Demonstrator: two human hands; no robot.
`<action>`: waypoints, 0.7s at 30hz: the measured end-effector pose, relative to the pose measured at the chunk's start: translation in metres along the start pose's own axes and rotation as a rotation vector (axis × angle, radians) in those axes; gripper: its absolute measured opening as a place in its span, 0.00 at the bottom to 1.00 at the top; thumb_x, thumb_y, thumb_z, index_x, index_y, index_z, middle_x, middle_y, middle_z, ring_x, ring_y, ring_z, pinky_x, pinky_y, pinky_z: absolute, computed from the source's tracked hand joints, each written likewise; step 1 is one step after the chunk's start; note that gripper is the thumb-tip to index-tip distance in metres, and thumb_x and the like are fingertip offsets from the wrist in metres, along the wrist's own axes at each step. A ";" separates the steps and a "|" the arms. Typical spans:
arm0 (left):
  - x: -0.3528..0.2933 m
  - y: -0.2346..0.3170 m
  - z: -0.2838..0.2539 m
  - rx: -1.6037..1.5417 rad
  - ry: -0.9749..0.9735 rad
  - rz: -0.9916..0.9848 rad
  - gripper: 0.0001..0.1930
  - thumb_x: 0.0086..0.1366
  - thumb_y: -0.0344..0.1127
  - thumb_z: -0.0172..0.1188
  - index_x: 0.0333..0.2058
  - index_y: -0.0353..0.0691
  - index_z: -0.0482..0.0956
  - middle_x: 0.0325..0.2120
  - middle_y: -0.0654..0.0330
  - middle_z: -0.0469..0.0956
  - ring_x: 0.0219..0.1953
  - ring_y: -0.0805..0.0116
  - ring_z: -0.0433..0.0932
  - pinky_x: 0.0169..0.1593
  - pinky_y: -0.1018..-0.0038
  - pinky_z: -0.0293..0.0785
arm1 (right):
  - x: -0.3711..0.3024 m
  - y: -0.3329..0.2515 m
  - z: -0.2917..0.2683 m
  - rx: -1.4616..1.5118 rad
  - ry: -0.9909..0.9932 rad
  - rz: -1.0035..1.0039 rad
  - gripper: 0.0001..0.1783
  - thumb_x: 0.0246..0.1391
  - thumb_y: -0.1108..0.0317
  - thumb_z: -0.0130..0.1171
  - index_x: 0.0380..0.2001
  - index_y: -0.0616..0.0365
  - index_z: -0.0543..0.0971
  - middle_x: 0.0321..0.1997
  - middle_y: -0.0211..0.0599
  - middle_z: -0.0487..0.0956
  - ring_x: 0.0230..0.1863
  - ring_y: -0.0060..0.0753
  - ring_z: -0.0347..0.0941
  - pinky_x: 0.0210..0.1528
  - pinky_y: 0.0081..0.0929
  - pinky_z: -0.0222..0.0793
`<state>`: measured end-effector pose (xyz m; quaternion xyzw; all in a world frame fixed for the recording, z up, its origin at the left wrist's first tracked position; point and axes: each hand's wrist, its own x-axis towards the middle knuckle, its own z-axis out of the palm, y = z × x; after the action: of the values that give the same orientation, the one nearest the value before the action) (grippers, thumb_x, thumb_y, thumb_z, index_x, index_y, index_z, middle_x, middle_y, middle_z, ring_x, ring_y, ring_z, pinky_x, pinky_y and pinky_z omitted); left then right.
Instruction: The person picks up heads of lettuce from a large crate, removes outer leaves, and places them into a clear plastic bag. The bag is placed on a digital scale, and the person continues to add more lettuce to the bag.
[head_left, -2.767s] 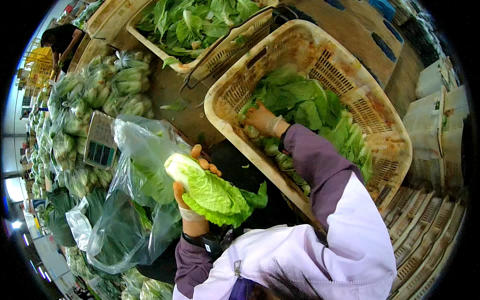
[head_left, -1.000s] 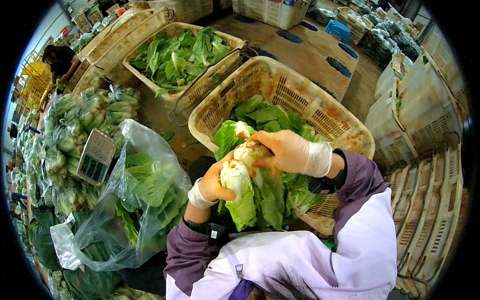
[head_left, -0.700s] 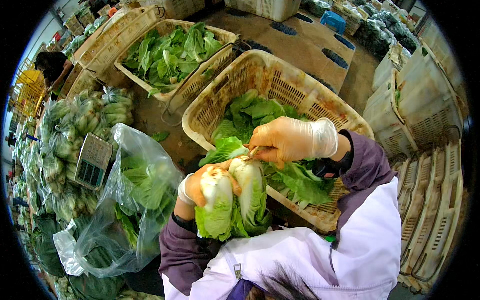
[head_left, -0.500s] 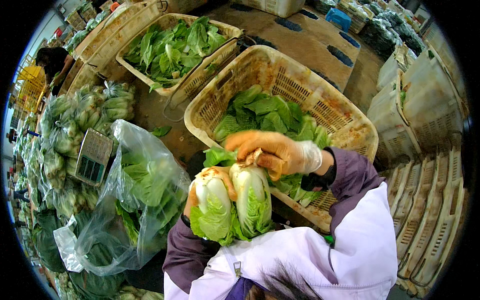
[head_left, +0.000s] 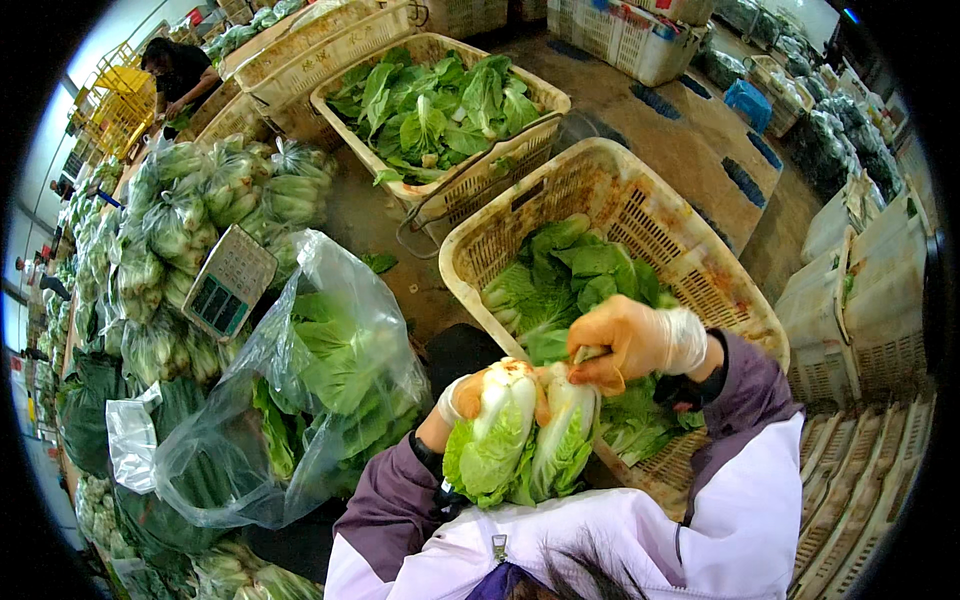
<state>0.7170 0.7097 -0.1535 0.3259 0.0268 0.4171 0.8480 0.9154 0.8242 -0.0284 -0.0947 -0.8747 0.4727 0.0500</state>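
Observation:
Two small napa cabbages, the left one (head_left: 492, 435) and the right one (head_left: 567, 440), are held root end up against the front of my jacket. My left hand (head_left: 466, 396), in an orange glove, is closed around them, with fingers showing between the two. Close to the right cabbage's root end, my gloved right hand (head_left: 625, 338) is pinched. A small pale piece (head_left: 592, 353) shows at its fingertips, too little of it visible to name. Beneath that hand stands a yellowed plastic crate (head_left: 660, 235) with loose green leaves (head_left: 575, 265) inside.
An open clear plastic bag (head_left: 345, 275) with leafy greens is at my left, beside a weighing scale (head_left: 228, 282). Bagged cabbages (head_left: 190, 215) are piled behind. A second crate (head_left: 440, 195) of leaves stands ahead; stacked crates (head_left: 870, 290) line the right. Another person (head_left: 180, 75) works at far left.
My right hand has moved from over the cabbages' root ends to the right cabbage's side. A green leaf behind the left cabbage no longer shows there. The whole view has shifted.

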 end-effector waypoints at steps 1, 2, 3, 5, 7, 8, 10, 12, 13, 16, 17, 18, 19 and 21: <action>0.003 0.002 0.002 0.002 0.001 0.019 0.38 0.32 0.56 0.72 0.37 0.30 0.75 0.35 0.52 0.75 0.39 0.62 0.73 0.40 0.74 0.71 | 0.008 -0.004 -0.008 0.000 -0.064 0.035 0.14 0.46 0.58 0.61 0.24 0.58 0.75 0.20 0.44 0.74 0.21 0.40 0.72 0.24 0.30 0.66; 0.004 0.003 0.005 -0.007 0.013 0.045 0.37 0.33 0.56 0.71 0.37 0.31 0.75 0.36 0.52 0.75 0.39 0.61 0.73 0.41 0.72 0.71 | 0.016 -0.004 -0.015 0.059 -0.172 0.147 0.13 0.47 0.57 0.60 0.25 0.57 0.76 0.21 0.45 0.74 0.22 0.40 0.72 0.24 0.31 0.66; 0.004 0.004 0.007 -0.015 0.037 0.078 0.36 0.34 0.57 0.70 0.37 0.32 0.75 0.36 0.51 0.75 0.40 0.60 0.73 0.41 0.71 0.70 | 0.026 0.007 -0.020 -0.005 -0.247 -0.005 0.12 0.49 0.61 0.60 0.24 0.59 0.74 0.17 0.33 0.73 0.19 0.25 0.69 0.22 0.25 0.64; -0.010 0.004 0.017 -0.025 0.148 0.200 0.35 0.35 0.58 0.69 0.36 0.34 0.76 0.37 0.50 0.75 0.40 0.58 0.73 0.41 0.68 0.70 | 0.072 -0.003 -0.042 -0.034 -0.313 -0.195 0.14 0.50 0.59 0.58 0.19 0.57 0.72 0.18 0.33 0.71 0.19 0.27 0.67 0.23 0.26 0.64; -0.025 0.001 0.022 -0.056 0.292 0.394 0.34 0.36 0.59 0.68 0.36 0.36 0.76 0.37 0.49 0.74 0.41 0.56 0.72 0.42 0.65 0.70 | 0.121 -0.012 -0.072 -0.208 -0.213 -0.225 0.13 0.49 0.60 0.58 0.20 0.57 0.72 0.19 0.34 0.72 0.20 0.30 0.68 0.24 0.27 0.65; -0.032 -0.001 0.026 -0.084 0.371 0.463 0.34 0.36 0.59 0.68 0.36 0.37 0.76 0.38 0.48 0.74 0.41 0.54 0.72 0.42 0.63 0.70 | 0.145 -0.014 -0.091 -0.356 -0.094 -0.236 0.12 0.48 0.60 0.58 0.21 0.57 0.72 0.20 0.35 0.72 0.21 0.31 0.69 0.24 0.28 0.65; -0.030 -0.006 0.027 -0.161 0.470 0.576 0.33 0.37 0.60 0.67 0.36 0.39 0.76 0.38 0.47 0.74 0.42 0.52 0.72 0.43 0.60 0.70 | 0.164 0.000 -0.142 -0.731 0.234 -0.161 0.11 0.47 0.61 0.57 0.22 0.56 0.73 0.21 0.36 0.73 0.22 0.34 0.70 0.25 0.29 0.66; -0.025 -0.013 0.031 -0.225 0.566 0.640 0.32 0.38 0.61 0.65 0.35 0.40 0.77 0.39 0.46 0.73 0.42 0.50 0.71 0.43 0.57 0.70 | 0.156 0.030 -0.182 -1.008 0.520 -0.102 0.10 0.46 0.61 0.57 0.23 0.56 0.74 0.22 0.38 0.73 0.23 0.36 0.71 0.25 0.30 0.67; -0.024 -0.014 0.034 -0.241 0.598 0.667 0.31 0.39 0.62 0.65 0.35 0.41 0.77 0.39 0.45 0.73 0.43 0.49 0.71 0.44 0.56 0.69 | 0.148 0.045 -0.189 -1.104 0.614 -0.096 0.10 0.45 0.61 0.57 0.24 0.56 0.74 0.22 0.38 0.74 0.23 0.38 0.71 0.26 0.31 0.68; -0.029 -0.008 0.038 -0.271 0.692 0.767 0.30 0.41 0.63 0.63 0.34 0.44 0.77 0.40 0.44 0.72 0.44 0.46 0.71 0.44 0.51 0.69 | 0.133 0.113 -0.140 -1.174 0.510 -0.139 0.09 0.44 0.62 0.57 0.26 0.56 0.75 0.24 0.40 0.75 0.25 0.42 0.73 0.26 0.32 0.70; -0.031 -0.002 0.047 -0.281 0.707 0.798 0.29 0.41 0.64 0.63 0.34 0.45 0.77 0.40 0.43 0.72 0.44 0.44 0.71 0.45 0.49 0.69 | 0.119 0.137 -0.104 -1.128 0.348 -0.096 0.09 0.43 0.62 0.57 0.26 0.56 0.75 0.24 0.41 0.75 0.25 0.43 0.73 0.27 0.33 0.70; -0.030 -0.002 0.048 -0.311 0.712 0.798 0.29 0.42 0.64 0.62 0.34 0.46 0.78 0.41 0.43 0.72 0.44 0.43 0.70 0.45 0.48 0.69 | 0.096 0.162 -0.057 -1.045 0.171 0.016 0.09 0.42 0.63 0.57 0.27 0.56 0.75 0.25 0.41 0.75 0.26 0.45 0.74 0.27 0.33 0.71; -0.029 0.001 0.049 -0.323 0.723 0.807 0.29 0.42 0.64 0.62 0.34 0.47 0.78 0.41 0.42 0.72 0.45 0.42 0.70 0.45 0.46 0.69 | 0.079 0.182 -0.003 -0.865 -0.086 0.286 0.08 0.39 0.64 0.57 0.24 0.55 0.76 0.24 0.40 0.76 0.28 0.43 0.74 0.31 0.37 0.70; -0.025 0.003 0.053 -0.339 0.734 0.807 0.28 0.43 0.65 0.60 0.34 0.49 0.78 0.42 0.41 0.71 0.45 0.40 0.70 0.46 0.43 0.69 | 0.023 0.236 0.107 -0.707 -0.170 0.208 0.07 0.39 0.67 0.56 0.22 0.57 0.77 0.23 0.42 0.76 0.27 0.44 0.74 0.31 0.38 0.69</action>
<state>0.7157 0.6647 -0.1158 0.0034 0.1254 0.7923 0.5970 0.9021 0.8680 -0.2840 -0.1547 -0.9706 0.1502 -0.1069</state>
